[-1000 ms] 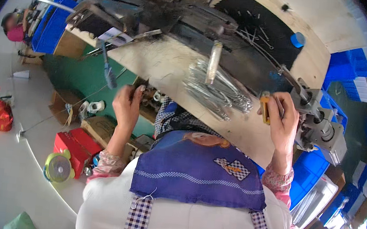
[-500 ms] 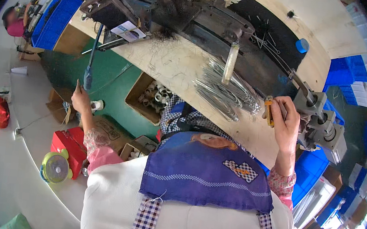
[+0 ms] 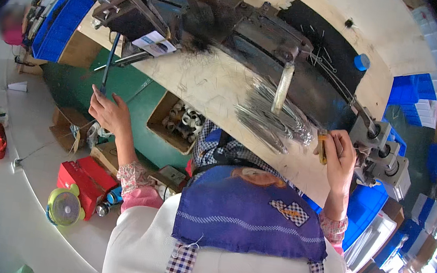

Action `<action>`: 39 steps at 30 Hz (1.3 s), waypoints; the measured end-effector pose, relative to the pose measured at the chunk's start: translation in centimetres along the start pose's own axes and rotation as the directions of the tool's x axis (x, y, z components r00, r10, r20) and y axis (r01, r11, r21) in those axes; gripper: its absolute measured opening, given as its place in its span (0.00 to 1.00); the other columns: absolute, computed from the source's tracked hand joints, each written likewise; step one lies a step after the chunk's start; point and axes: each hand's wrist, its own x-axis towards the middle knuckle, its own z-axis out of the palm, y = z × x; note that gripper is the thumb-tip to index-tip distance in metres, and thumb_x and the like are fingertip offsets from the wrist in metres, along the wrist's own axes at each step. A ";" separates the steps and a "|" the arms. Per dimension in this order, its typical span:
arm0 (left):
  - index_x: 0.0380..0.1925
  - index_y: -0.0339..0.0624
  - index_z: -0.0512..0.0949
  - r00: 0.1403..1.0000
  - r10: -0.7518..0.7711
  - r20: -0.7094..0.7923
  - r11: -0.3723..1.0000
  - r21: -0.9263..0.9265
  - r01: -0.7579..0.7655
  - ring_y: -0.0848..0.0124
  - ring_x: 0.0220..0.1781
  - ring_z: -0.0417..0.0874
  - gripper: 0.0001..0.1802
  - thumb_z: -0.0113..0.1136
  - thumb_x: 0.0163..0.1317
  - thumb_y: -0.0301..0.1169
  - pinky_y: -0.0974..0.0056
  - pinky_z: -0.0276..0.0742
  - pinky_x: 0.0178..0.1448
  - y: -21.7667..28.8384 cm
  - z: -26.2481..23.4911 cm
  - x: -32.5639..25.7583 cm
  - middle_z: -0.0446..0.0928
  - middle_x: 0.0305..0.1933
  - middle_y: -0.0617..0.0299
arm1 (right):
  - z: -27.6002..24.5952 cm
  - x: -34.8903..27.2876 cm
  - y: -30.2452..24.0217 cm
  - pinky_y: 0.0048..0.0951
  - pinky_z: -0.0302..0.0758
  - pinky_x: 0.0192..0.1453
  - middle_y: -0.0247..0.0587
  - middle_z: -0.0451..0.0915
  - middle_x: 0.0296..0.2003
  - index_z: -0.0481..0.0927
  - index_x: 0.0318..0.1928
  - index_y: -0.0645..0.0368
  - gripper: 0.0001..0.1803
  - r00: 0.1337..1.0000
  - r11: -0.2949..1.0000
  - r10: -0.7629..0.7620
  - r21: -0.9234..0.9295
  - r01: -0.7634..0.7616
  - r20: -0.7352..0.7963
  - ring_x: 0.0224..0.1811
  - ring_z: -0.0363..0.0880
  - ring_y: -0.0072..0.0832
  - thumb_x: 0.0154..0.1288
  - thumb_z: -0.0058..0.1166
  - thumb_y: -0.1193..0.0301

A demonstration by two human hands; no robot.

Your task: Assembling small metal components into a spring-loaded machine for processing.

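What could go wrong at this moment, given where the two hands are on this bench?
1. The left hand grips the tip of a thin blue lever hanging off the machine; held that far out, it might slip free.
2. The right hand holds a small yellow tool right beside the loose bundle of metal wires; it could snag them or nudge some off the bench edge.
3. With the hands spread wide, watching both seems hard.

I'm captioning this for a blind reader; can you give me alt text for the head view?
A person at a wooden workbench grips a blue lever with the left hand and a small yellow tool with the right hand, beside metal wires and a dark machine.
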 end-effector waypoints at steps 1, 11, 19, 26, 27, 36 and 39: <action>0.63 0.34 0.63 1.000 0.002 0.003 1.000 0.003 -0.002 0.53 0.49 0.72 0.35 0.59 0.52 0.27 0.53 0.72 0.48 0.7 -0.2 -0.5 0.68 0.58 0.47 | 0.3 0.2 0.0 0.20 0.67 0.32 0.34 0.74 0.23 0.75 0.35 0.63 0.07 1.000 1.000 -0.007 0.015 0.006 0.008 0.26 0.67 0.15 0.66 0.52 0.71; 0.52 0.32 0.72 0.992 0.090 0.088 0.784 -0.621 -0.016 0.60 0.42 0.76 0.22 0.59 0.60 0.34 0.59 0.74 0.44 12.5 -5.3 -2.1 0.74 0.46 0.48 | -0.7 0.9 0.4 0.20 0.67 0.30 0.33 0.75 0.24 0.74 0.35 0.64 0.06 0.999 0.996 -0.033 0.081 0.033 0.002 0.26 0.69 0.14 0.67 0.51 0.73; 0.37 0.35 0.78 0.415 0.244 0.876 -0.171 -0.383 0.908 0.80 0.15 0.68 0.19 0.54 0.68 0.43 0.73 0.58 0.18 14.9 0.4 3.2 0.76 0.24 0.64 | -1.0 0.2 1.3 0.19 0.67 0.29 0.36 0.75 0.25 0.71 0.40 0.63 0.05 0.996 0.983 0.071 0.165 -0.079 0.054 0.25 0.74 0.19 0.72 0.43 0.75; 0.32 0.35 0.78 0.534 0.188 0.824 -0.330 -0.459 0.825 0.79 0.12 0.66 0.14 0.54 0.68 0.37 0.72 0.56 0.15 16.2 0.7 2.2 0.73 0.21 0.66 | 0.2 1.0 0.8 0.18 0.64 0.27 0.37 0.76 0.23 0.70 0.38 0.62 0.06 0.981 0.966 0.135 0.203 -0.163 0.142 0.23 0.69 0.15 0.72 0.42 0.73; 0.32 0.35 0.78 0.571 0.169 0.804 -0.381 -0.481 0.790 0.79 0.12 0.65 0.14 0.54 0.68 0.36 0.72 0.56 0.15 16.4 0.8 1.9 0.72 0.20 0.66 | 0.2 1.1 0.6 0.18 0.64 0.27 0.37 0.76 0.23 0.70 0.38 0.62 0.06 0.979 0.972 0.127 0.178 -0.155 0.160 0.23 0.70 0.16 0.72 0.42 0.73; 0.28 0.34 0.75 0.652 0.169 0.739 0.188 -0.673 0.715 0.74 0.14 0.67 0.12 0.52 0.68 0.32 0.70 0.60 0.19 13.3 -8.0 -1.9 0.69 0.17 0.64 | -0.6 -0.5 2.2 0.18 0.64 0.27 0.36 0.76 0.22 0.70 0.37 0.62 0.06 0.990 0.971 0.070 0.218 -0.095 0.119 0.22 0.69 0.16 0.72 0.43 0.73; 0.34 0.32 0.75 0.953 0.302 -0.022 0.714 -0.658 -0.241 0.64 0.28 0.76 0.11 0.56 0.65 0.32 0.66 0.70 0.33 8.8 -7.3 -2.8 0.75 0.29 0.57 | -0.4 -0.5 2.7 0.19 0.65 0.27 0.35 0.75 0.22 0.72 0.35 0.63 0.07 0.987 0.975 0.092 0.188 -0.116 0.129 0.23 0.70 0.15 0.70 0.46 0.72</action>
